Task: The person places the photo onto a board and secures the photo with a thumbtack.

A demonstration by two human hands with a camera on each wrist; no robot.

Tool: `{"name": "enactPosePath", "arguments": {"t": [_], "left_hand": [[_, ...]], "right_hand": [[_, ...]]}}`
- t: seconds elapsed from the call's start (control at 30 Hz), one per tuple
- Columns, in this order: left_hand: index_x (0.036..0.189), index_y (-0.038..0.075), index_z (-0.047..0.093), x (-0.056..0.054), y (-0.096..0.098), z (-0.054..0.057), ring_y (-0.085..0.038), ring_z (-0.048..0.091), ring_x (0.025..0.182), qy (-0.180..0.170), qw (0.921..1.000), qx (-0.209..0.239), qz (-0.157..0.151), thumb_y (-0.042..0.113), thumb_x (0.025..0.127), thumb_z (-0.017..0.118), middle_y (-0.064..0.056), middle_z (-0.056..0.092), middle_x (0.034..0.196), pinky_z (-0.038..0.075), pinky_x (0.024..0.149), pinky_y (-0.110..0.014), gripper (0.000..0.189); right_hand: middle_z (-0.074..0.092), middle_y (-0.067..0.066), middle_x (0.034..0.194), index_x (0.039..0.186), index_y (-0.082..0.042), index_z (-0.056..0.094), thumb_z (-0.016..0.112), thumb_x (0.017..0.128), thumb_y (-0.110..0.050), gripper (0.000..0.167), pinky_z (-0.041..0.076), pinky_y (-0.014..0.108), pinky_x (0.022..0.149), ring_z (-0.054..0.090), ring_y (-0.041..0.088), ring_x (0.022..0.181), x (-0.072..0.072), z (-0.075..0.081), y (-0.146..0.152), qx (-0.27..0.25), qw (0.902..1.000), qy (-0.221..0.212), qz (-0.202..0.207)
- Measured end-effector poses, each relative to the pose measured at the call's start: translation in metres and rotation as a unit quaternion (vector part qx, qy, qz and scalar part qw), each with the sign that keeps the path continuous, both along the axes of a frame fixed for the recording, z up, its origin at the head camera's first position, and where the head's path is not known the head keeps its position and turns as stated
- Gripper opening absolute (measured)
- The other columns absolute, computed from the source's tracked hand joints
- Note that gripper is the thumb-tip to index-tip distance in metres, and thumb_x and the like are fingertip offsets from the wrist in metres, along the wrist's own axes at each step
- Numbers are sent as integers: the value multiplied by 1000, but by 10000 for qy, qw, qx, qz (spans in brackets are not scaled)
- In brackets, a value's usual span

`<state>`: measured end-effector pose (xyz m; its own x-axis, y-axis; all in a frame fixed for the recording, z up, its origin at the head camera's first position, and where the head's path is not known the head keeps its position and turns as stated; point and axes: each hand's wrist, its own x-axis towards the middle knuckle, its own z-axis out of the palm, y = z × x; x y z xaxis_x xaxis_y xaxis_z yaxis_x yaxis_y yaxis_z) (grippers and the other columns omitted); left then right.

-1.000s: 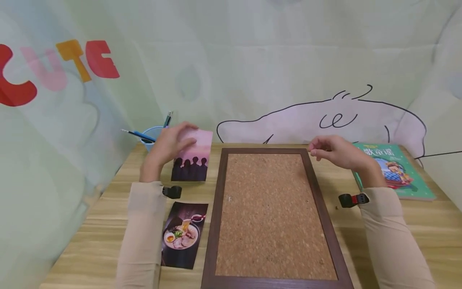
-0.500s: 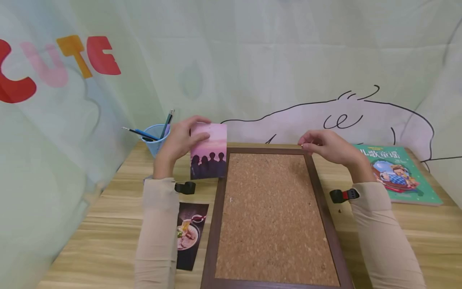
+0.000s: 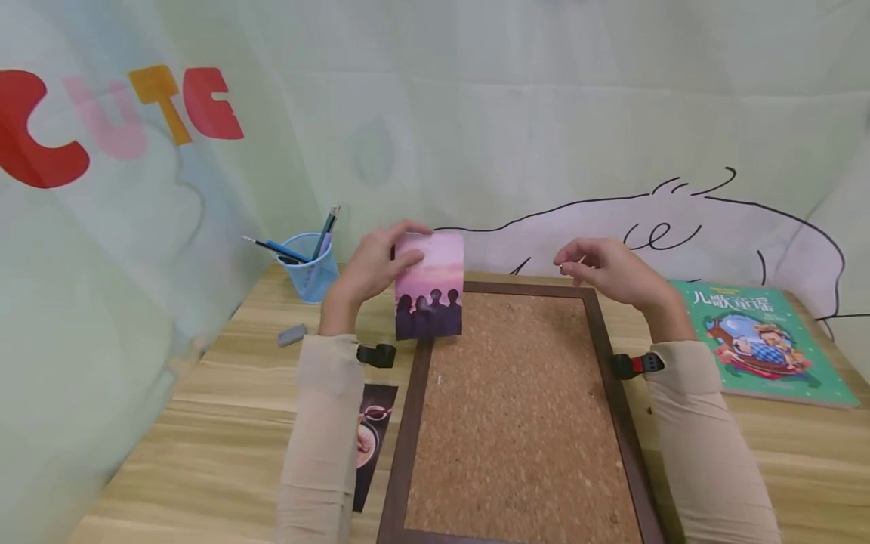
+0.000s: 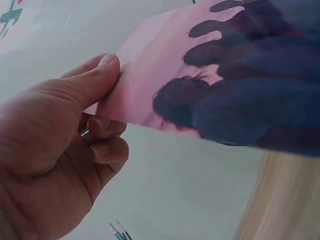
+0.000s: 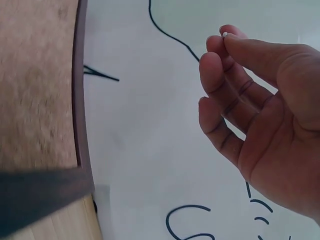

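Observation:
My left hand (image 3: 381, 264) pinches a photo (image 3: 430, 302) by its upper left edge, thumb in front and fingers behind. The print shows dark silhouettes of people under a pink sky. It overlaps the upper left corner of the brown-framed cork board (image 3: 516, 423) in the head view. Close up in the left wrist view, the thumb (image 4: 107, 62) presses on the pink part. Above the far right corner of the board, my right hand (image 3: 618, 272) pinches a tiny shiny pin (image 5: 225, 35) between thumb and index finger; most of it is hidden by the fingertips.
A ramen photo (image 3: 374, 453) lies left of the board, partly behind the left sleeve. A blue pencil cup (image 3: 314, 278) and a grey eraser (image 3: 292, 335) are farther left. A green book (image 3: 768, 340) lies at right, and a small dark bit (image 3: 649, 410) nearer.
My left hand has lifted the silhouette photo and carried it right, over the board's corner. My right hand has shifted slightly left and up. The head view has turned a little left.

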<state>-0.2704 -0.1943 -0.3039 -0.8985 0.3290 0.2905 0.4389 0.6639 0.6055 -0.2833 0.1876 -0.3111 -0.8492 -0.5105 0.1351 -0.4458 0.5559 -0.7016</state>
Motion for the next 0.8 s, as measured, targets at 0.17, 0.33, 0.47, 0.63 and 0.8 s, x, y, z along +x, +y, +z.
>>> {"name": "enactPosePath", "arguments": {"t": [0.17, 0.33, 0.47, 0.63, 0.8], "left_hand": [[137, 17, 57, -3, 10, -5, -23, 48, 72, -145, 9996, -15, -260, 13, 101, 60, -12, 59, 101, 42, 78, -39, 36], [138, 17, 56, -7, 22, -11, -22, 48, 74, -202, 9990, -68, -394, 12, 101, 59, -11, 59, 100, 43, 77, -37, 37], [139, 17, 55, -9, 33, -15, -23, 52, 82, -260, 9979, -126, -581, 13, 102, 59, -11, 61, 102, 45, 78, -37, 38], [139, 17, 55, -10, 45, -21, -22, 57, 89, -412, 9970, -73, -650, 14, 102, 58, -8, 62, 109, 49, 79, -37, 37], [140, 17, 53, -12, 54, -26, -21, 59, 82, -566, 9960, -48, -694, 14, 102, 58, -9, 61, 94, 51, 70, -35, 38]], "right_hand": [[65, 13, 102, 112, -1, 66, 60, 101, -13, 17, 53, 37, 76, 63, 34, 87, -2, -1, -9, -180, 9997, -45, -178], [65, 13, 102, 110, -1, 67, 59, 101, -7, 14, 53, 40, 75, 62, 34, 85, -4, -3, -15, -324, 9991, -19, -273], [66, 12, 102, 110, -1, 67, 58, 101, -6, 13, 53, 40, 74, 61, 28, 83, -4, -3, -16, -320, 9987, 23, -389], [66, 11, 105, 111, -3, 67, 58, 102, -10, 15, 51, 34, 71, 61, 25, 82, -4, -4, -17, -278, 9983, 77, -513], [65, 14, 106, 112, -4, 67, 59, 101, -11, 15, 50, 34, 69, 62, 28, 82, -4, -3, -17, -228, 9981, 38, -576]]}}
